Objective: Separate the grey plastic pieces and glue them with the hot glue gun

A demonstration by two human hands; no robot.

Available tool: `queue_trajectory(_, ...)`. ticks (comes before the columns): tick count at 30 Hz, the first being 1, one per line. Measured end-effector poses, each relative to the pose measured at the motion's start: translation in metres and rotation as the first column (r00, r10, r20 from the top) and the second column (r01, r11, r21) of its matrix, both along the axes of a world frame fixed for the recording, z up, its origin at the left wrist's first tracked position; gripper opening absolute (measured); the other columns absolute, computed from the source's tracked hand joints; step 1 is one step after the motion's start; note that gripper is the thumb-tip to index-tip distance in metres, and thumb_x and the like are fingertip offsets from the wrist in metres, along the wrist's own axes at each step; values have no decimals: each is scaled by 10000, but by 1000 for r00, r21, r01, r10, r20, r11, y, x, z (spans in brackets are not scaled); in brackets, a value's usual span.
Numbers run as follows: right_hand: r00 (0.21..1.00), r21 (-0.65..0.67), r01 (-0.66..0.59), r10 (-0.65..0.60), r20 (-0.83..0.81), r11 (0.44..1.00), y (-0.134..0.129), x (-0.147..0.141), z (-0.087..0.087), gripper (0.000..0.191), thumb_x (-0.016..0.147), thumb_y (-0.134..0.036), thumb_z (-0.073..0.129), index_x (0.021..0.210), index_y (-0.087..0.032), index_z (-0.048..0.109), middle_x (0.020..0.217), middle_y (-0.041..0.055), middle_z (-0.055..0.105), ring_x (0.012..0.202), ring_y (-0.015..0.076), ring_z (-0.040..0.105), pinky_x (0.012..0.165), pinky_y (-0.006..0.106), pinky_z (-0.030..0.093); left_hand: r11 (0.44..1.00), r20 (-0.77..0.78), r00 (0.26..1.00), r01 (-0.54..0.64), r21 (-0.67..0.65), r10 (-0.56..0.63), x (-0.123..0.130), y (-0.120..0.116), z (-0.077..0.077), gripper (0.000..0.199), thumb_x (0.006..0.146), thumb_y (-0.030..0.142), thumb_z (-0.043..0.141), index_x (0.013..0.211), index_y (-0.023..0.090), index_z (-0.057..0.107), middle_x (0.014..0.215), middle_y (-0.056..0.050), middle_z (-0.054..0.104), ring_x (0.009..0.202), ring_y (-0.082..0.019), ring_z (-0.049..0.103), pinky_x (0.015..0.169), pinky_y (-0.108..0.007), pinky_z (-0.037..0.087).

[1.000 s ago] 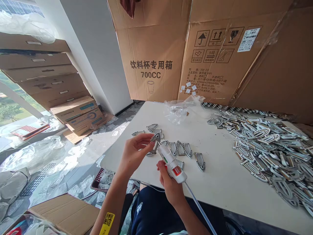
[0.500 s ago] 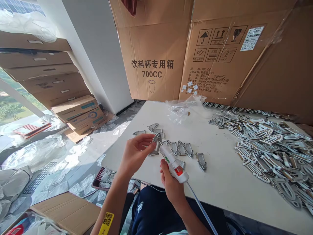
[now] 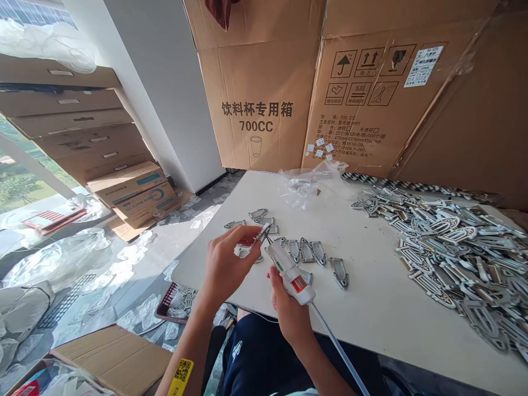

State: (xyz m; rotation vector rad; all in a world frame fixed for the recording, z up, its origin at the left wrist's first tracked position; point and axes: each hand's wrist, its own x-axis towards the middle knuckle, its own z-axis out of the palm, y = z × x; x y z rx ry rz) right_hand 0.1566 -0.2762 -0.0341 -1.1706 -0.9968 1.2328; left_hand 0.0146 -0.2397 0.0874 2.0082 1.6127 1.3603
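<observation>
My left hand [image 3: 229, 258] pinches a small silver arch-shaped metal piece [image 3: 262, 233] between thumb and fingers, tilted nearly edge-on above the table. My right hand [image 3: 289, 308] is wrapped round a white glue gun [image 3: 289, 272] with a red part and a green label. The gun's thin tip is close to the held piece; whether they touch I cannot tell. A translucent rod [image 3: 338, 349] trails from its rear. Around both hands, several similar arch-shaped pieces lie on the white table [image 3: 371, 297], including one piece [image 3: 339, 273] at the right.
A large pile of silver pieces [image 3: 457, 253] covers the table's right side. Clear plastic bags [image 3: 307, 184] lie at the back, before tall cardboard boxes [image 3: 256, 71]. On the left floor are a basket [image 3: 165, 308], an open carton [image 3: 111, 357] and scattered plastic.
My left hand has turned the metal piece, from its arch face showing to nearly edge-on, and shifted slightly left. The glue gun has moved slightly left with my right hand.
</observation>
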Motion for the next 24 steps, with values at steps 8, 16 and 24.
queue_trajectory(8, 998, -50, -23, 20, -57, 998, -2, 0, 13, 631, 890, -759, 758, 1149, -186, 704, 896, 64, 667, 566, 137, 505, 491, 247, 378, 997, 192, 980, -48, -66, 59, -11, 11, -10, 255, 938, 357, 741, 1170, 251, 760, 1057, -42, 806, 894, -216, 770, 881, -394, 659)
queue_trajectory(16, 990, 103, 1, 13, -140, 995, -9, 3, 23, 516, 975, -655, 727, 1089, -160, 634, 682, -17, 515, 537, 76, 392, 546, 203, 430, 874, -110, 951, 214, -437, -288, -25, 7, -16, 159, 943, 315, 673, 1067, 286, 767, 872, -27, 786, 810, -223, 754, 752, -343, 615)
queue_trajectory(24, 977, 248, 162, -120, -177, 955, -9, 4, 25, 403, 1056, -545, 678, 1009, -160, 570, 722, -24, 528, 480, 43, 369, 477, 188, 350, 943, -417, 879, 93, -321, -229, 15, -2, -25, 452, 918, 129, 657, 1343, 280, 653, 1291, -75, 743, 1186, -319, 679, 966, -470, 535)
